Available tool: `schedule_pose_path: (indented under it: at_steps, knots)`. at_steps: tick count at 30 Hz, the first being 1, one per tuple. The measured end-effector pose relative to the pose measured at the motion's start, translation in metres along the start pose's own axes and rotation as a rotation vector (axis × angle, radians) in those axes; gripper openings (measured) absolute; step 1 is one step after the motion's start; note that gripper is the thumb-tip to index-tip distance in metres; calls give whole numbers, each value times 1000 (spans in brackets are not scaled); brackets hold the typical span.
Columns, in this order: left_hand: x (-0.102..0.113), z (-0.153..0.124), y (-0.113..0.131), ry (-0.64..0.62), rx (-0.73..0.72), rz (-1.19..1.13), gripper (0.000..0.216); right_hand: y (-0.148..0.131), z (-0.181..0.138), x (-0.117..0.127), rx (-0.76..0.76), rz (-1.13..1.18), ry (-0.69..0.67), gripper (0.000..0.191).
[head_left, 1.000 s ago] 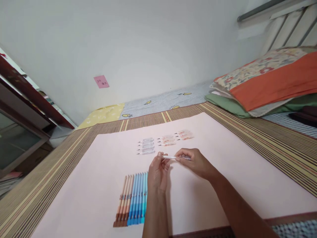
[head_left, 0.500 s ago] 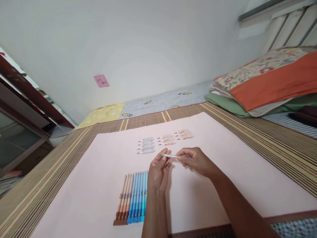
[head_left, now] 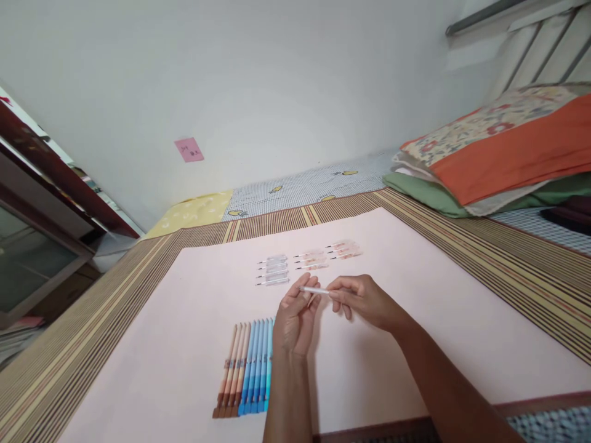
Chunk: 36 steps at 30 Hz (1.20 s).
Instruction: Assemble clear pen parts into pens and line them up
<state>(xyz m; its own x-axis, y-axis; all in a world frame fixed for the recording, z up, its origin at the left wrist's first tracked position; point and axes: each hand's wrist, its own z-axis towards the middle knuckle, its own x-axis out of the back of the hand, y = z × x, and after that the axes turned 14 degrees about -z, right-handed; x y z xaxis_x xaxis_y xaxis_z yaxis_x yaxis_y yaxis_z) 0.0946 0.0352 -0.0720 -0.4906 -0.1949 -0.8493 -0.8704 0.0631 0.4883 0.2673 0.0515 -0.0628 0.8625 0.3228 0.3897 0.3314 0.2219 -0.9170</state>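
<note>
My right hand [head_left: 364, 301] pinches a thin clear pen refill [head_left: 314, 290] at its right end. My left hand [head_left: 295, 320] is just left of it, fingers half open and touching the refill's left end. Both hands hover over a pale pink sheet [head_left: 415, 332]. A row of several pen barrels [head_left: 247, 368], orange on the left and blue on the right, lies beside my left wrist. Beyond the hands lie small clear pen caps [head_left: 273, 271] with refills, and orange-tinted ones [head_left: 329, 255] further right.
The pink sheet lies on a striped mat [head_left: 92, 326] on a bed. Folded bedding in orange, floral and green [head_left: 498, 154] is stacked at the right. A dark cabinet [head_left: 41, 209] stands at the left. A pink note [head_left: 189, 150] is on the wall.
My right hand has slid back along the refill, and my left fingers have opened a little at its tip. The hands have barely shifted otherwise.
</note>
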Motion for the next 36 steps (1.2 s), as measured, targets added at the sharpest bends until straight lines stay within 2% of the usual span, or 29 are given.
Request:
schedule_pose_path:
  at_steps: [3, 5, 10, 12, 14, 19, 21, 24, 26, 33, 36]
  knots:
    - [-6, -6, 6, -132, 56, -29, 52, 2, 0, 0, 19, 34, -29, 31]
    - [-7, -8, 4, -133, 43, -28, 52, 1, -1, -1, 24, 13, -19, 30]
    - [0, 2, -7, 187, -42, 42, 29, -1, 0, -8, 7, -36, 13, 27]
    - [2, 4, -7, 211, -53, 37, 25, 0, 1, -9, -2, -39, 18, 27]
    - [2, 3, -3, 148, -22, 25, 24, 2, 1, -7, -7, -15, 2, 29]
    - [-3, -5, 4, -60, 74, -31, 42, 7, 2, -3, 0, 64, -47, 31]
    - [-2, -4, 2, -19, 69, -24, 37, 8, 2, -4, 2, 50, -29, 30]
    - [3, 2, -4, 152, 32, 68, 32, 8, 2, -7, -5, 10, -7, 27]
    - [5, 4, -5, 185, 5, 112, 34, 8, 2, -6, -10, -3, -2, 27]
    - [-2, -4, 6, -83, 56, 92, 43, 9, 1, 2, 1, 55, -70, 32]
    - [-2, -3, 3, -39, 42, 109, 38, 9, 0, 1, 0, 37, -40, 30]
